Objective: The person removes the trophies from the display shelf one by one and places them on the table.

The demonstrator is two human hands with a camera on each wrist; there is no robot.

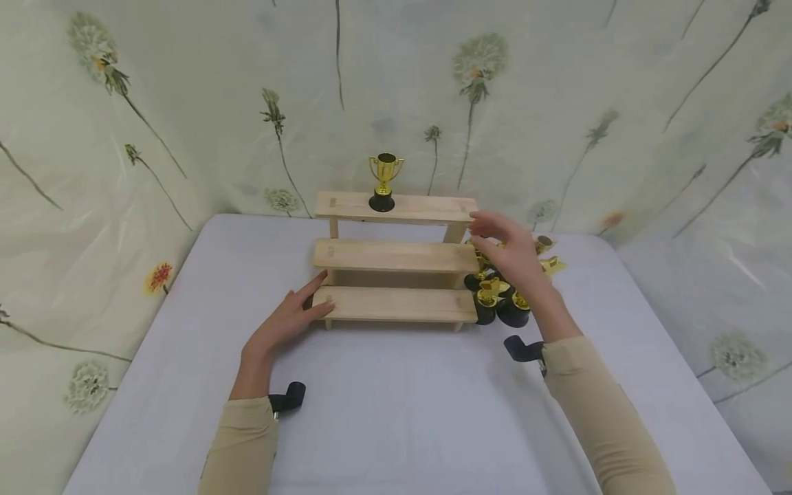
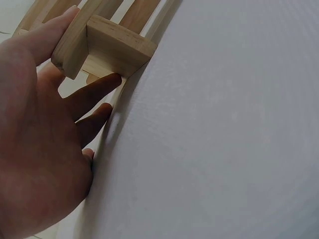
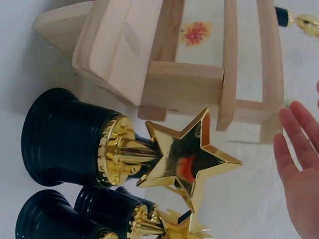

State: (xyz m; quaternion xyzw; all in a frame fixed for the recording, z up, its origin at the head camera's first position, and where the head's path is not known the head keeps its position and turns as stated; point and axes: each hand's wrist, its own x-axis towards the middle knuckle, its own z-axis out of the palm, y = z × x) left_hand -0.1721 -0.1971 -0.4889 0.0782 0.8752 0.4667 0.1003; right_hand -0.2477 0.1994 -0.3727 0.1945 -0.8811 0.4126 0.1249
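A three-tier wooden stand point(image 1: 396, 256) stands on the white-covered table. My left hand point(image 1: 291, 320) holds the left end of its bottom step, thumb over the board and index finger behind it. In the left wrist view, the other fingers point(image 2: 94, 97) reach out below the board. My right hand point(image 1: 510, 251) is at the right end of the top step, holding nothing; its fingers point(image 3: 294, 130) look nearly straight in the right wrist view. A gold trophy cup point(image 1: 385, 175) on a black base stands upright on the top step, left of its middle.
Several gold trophies on black bases cluster against the stand's right side, partly behind my right hand and forearm. A star trophy point(image 3: 182, 159) is nearest the right wrist camera. Behind the table point(image 1: 402, 399) hangs a dandelion-patterned sheet point(image 1: 383, 89).
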